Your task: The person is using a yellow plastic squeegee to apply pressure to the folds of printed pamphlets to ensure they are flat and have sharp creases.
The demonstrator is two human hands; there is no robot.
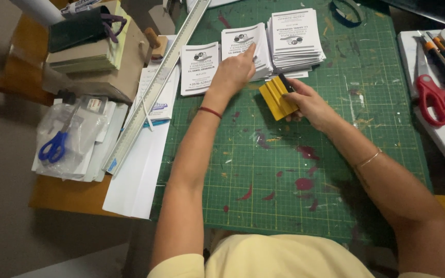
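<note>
Printed white paper cards [243,44] sit in three lots near the far edge of the green gridded cutting mat [284,175] — a thin one at the left, a fanned middle stack, and a taller, squared pile [295,38] at the right. Each card is an upright rectangle, its long axis running away from the person. The left hand [233,72] rests on the middle stack, index finger extended and pressing its upper right part, the other fingers curled under. The right hand [310,103] grips a yellow ribbed plastic block [278,99] — tilted, just below the stacks. A long metal ruler [158,85] lies diagonally along the mat's left edge. Red-handled scissors [436,98] lie well apart at right.
</note>
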